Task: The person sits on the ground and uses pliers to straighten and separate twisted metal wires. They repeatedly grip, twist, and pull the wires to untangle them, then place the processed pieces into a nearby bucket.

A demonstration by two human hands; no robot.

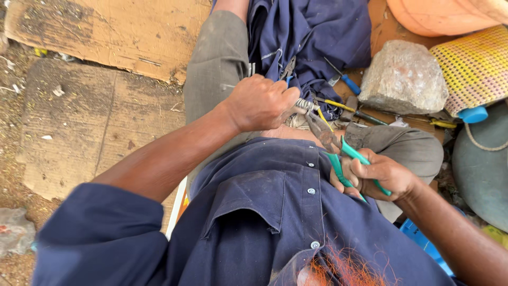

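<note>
My left hand (260,102) is closed around a small ribbed metal part (304,104) that sticks out past the thumb, held above my lap. My right hand (377,175) grips the teal handles of a pair of pliers (338,151). The pliers' dark jaws (321,130) reach up to the metal part and close on or right beside it. A thin yellow wire (324,117) runs next to the jaws. What lies inside the left fist is hidden.
A grey rock (405,77) sits to the right, with a blue-handled screwdriver (346,80) and other tools on dark blue cloth (312,37). Worn cardboard (95,111) covers the ground on the left. A yellow woven mat (476,66) and orange tub (439,16) lie at the upper right.
</note>
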